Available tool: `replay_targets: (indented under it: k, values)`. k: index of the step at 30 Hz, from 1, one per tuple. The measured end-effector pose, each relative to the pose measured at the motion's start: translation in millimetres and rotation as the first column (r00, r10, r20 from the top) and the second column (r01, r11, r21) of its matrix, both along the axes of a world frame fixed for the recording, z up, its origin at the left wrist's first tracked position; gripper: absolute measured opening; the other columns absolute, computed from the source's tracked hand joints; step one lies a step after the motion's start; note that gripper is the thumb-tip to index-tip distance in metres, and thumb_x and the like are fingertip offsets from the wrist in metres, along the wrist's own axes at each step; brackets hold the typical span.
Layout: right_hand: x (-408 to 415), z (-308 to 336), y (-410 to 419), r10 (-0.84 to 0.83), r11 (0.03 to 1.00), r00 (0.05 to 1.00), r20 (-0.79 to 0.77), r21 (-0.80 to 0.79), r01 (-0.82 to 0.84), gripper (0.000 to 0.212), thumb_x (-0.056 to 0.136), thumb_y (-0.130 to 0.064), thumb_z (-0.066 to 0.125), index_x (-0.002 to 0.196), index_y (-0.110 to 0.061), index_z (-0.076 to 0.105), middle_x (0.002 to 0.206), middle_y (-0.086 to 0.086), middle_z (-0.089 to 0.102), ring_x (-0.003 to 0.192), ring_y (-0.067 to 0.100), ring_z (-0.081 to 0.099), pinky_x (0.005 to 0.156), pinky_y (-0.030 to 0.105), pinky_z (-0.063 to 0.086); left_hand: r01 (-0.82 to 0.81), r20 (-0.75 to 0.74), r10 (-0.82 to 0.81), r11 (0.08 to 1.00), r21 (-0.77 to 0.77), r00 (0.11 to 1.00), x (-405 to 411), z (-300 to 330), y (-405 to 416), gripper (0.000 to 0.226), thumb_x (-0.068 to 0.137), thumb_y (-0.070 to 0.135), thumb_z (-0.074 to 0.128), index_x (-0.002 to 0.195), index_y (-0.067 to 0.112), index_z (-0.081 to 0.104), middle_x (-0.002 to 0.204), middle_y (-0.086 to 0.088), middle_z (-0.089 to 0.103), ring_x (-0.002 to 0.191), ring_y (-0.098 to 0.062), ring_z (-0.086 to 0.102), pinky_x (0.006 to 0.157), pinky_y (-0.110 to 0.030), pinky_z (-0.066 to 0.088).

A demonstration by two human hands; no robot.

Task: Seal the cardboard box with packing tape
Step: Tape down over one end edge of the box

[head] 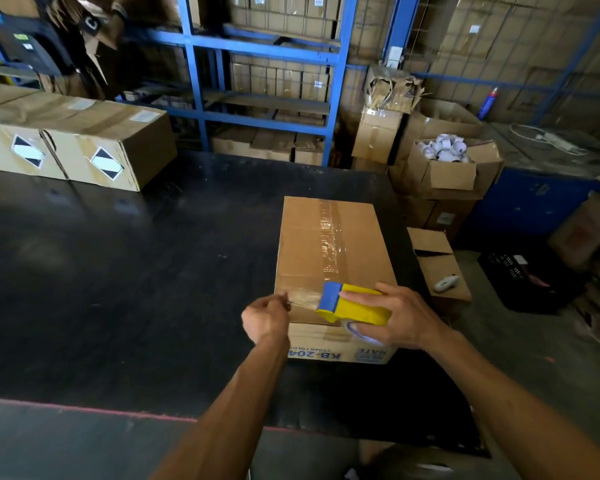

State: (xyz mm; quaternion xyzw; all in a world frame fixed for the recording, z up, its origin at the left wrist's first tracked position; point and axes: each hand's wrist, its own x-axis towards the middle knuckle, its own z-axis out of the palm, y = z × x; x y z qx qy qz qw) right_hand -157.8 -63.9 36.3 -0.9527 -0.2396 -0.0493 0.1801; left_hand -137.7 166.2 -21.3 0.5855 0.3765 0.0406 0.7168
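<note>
We see the box (pixel 329 258) lying closed on the black table (pixel 125 278), its flaps shut and a wrinkled strip of clear tape (pixel 329 233) running lengthwise down the top seam. Near the box's close edge, our right hand (pixel 395 315) grips the yellow and blue dispenser (pixel 352 303), fingers wrapped over its body; the tape roll under the palm is mostly hidden, only a pale curve showing. At the box's near left corner, our left hand (pixel 265 318) is curled, thumb and fingertips pinched on the loose end of a short stretch of tape that spans from there to the dispenser's blue mouth. We cannot tell whether this stretch already touches the cardboard. The print on the box's near side reads upside down and is partly covered by our arms.

Left of the box, far across the table, two long cartons (pixel 77 143) with black-and-white diamond labels lie side by side, cut off by the frame edge. Right of the box, off the table, an open carton (pixel 440 268) carries a small pale object, too blurred to name. Beyond that, another open carton (pixel 447 168) holds white rolls. Behind the box stands blue shelving (pixel 267 50) with dim stacked cartons.
</note>
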Motion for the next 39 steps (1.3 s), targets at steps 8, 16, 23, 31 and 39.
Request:
replay_targets:
  k: [8,16,23,31,39]
  values:
    - [-2,-18,-25,0.032,0.952,0.998,-0.054,-0.301,-0.046,0.06,0.081,-0.074,0.041,0.139,-0.062,0.031,0.093,-0.002,0.05,0.068,0.013,0.048,0.058,0.026,0.04,-0.105,-0.052,0.103,0.994,-0.037,0.993,-28,-25,2,0.01,0.079,0.022,0.084,0.071,0.024,0.077,0.08,-0.002,0.076,0.085,-0.024,0.073,0.088,-0.041,0.058]
    - [0,-20,-5,0.033,0.862,0.999,-0.017,-0.506,-0.037,0.059,0.084,-0.067,0.04,0.142,-0.06,0.029,0.107,-0.002,0.048,0.084,0.018,0.054,0.066,0.027,0.034,-0.241,-0.104,0.237,0.97,-0.034,0.966,-28,-36,-4,0.007,0.08,0.016,0.083,0.077,0.019,0.077,0.079,-0.003,0.073,0.084,-0.024,0.071,0.079,-0.031,0.055]
    - [3,-20,5,0.017,0.842,0.997,-0.069,-0.537,-0.051,0.057,0.089,-0.061,0.047,0.143,-0.058,0.03,0.101,-0.003,0.045,0.079,0.014,0.047,0.061,0.025,0.029,-0.227,-0.117,0.223,0.974,-0.023,0.968,-25,-49,-1,0.012,0.079,0.018,0.083,0.07,0.023,0.076,0.08,-0.006,0.076,0.081,-0.026,0.073,0.076,-0.035,0.059]
    - [7,-14,10,-0.024,0.835,0.989,-0.147,-0.546,-0.061,0.058,0.089,-0.061,0.048,0.143,-0.058,0.029,0.106,-0.004,0.04,0.088,0.016,0.049,0.064,0.026,0.027,-0.073,-0.209,0.072,0.997,0.003,0.975,-28,-71,25,0.074,0.069,0.047,0.089,0.131,0.015,0.065,0.122,-0.008,0.07,0.114,-0.03,0.066,0.099,-0.041,0.052]
    - [14,-19,8,-0.016,0.851,0.99,-0.141,-0.522,-0.061,0.059,0.085,-0.065,0.049,0.141,-0.058,0.034,0.102,-0.005,0.044,0.091,0.019,0.055,0.069,0.029,0.037,0.035,0.172,-0.476,0.395,0.918,0.863,-18,-74,48,0.042,0.098,0.025,0.059,0.135,0.006,0.06,0.126,-0.015,0.064,0.115,-0.032,0.061,0.094,-0.045,0.05]
